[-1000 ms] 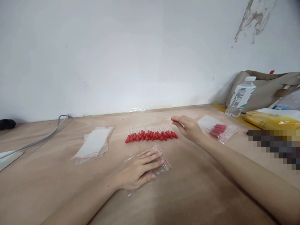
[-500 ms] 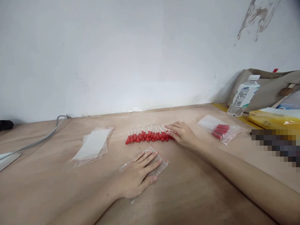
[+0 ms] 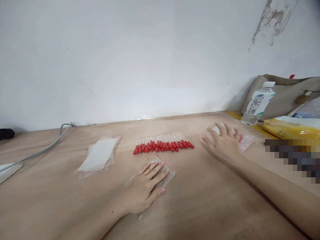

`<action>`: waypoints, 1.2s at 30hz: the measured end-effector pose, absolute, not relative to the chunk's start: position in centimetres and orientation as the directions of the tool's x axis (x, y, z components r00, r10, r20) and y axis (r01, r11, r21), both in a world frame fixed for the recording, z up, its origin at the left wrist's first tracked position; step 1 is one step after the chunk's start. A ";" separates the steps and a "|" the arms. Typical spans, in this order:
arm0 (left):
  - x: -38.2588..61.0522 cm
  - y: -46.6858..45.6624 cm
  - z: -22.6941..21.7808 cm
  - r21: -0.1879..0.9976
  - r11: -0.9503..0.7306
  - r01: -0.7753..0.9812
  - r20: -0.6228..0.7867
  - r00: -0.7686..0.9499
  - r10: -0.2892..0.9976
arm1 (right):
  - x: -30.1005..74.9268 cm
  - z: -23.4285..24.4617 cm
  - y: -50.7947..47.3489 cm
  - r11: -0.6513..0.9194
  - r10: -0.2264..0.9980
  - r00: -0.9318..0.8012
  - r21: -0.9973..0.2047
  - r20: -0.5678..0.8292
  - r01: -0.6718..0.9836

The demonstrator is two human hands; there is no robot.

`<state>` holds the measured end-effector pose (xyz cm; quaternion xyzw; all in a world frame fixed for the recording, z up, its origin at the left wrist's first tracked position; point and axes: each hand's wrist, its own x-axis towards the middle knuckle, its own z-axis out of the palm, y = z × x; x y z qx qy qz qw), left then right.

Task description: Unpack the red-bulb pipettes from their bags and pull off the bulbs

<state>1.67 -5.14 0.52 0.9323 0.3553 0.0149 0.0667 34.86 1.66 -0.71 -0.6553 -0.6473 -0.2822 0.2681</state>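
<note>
Under my left hand a clear zip bag with a red seal line lies flat on the table; the fingers are spread over it. My right hand is open with fingers apart, over a filled bag at the right. It covers most of that bag and the red tips inside. Between the hands and a little farther back, a row of thin white sticks with red bulb-like ends lies side by side, red ends toward me. What the sticks are exactly, I cannot tell.
Several flat zip bags lie stacked at the left. A grey cable runs along the left edge. At the back right stand a water bottle, a beige bag and a yellow packet. A white wall closes off the back.
My right hand has moved right, away from the row of red-ended sticks to over the filled bag, and its fingers have spread. My left hand stays on the clear bag.
</note>
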 end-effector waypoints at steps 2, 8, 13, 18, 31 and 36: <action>1.6 -5.4 0.6 0.144 -0.719 0.680 -0.015 0.728 0.686 | 37.2 -0.7 2.1 -0.202 0.744 0.153 0.001 0.650 0.979; 1.9 -5.7 1.4 0.331 -0.587 0.739 -0.015 0.626 0.780 | 41.7 -1.4 2.8 -0.343 0.907 0.347 -0.059 0.239 0.937; 1.3 -4.1 1.1 0.496 -0.331 0.803 0.225 0.249 0.942 | 41.0 -0.8 2.1 -0.358 0.867 0.356 -0.062 0.349 0.932; -0.1 -2.9 0.6 0.456 -0.178 0.872 0.152 0.121 0.981 | 41.1 -0.4 2.1 -0.332 0.832 0.349 -0.117 0.431 0.936; -11.3 2.0 6.9 0.560 0.032 0.828 0.366 -0.282 0.887 | 32.2 4.2 -1.7 0.573 0.746 -0.111 -0.548 0.657 0.610; -15.0 2.4 4.7 0.414 0.163 0.895 0.378 -0.333 0.864 | 23.5 3.0 -3.5 0.704 0.687 -0.597 -0.586 0.415 0.403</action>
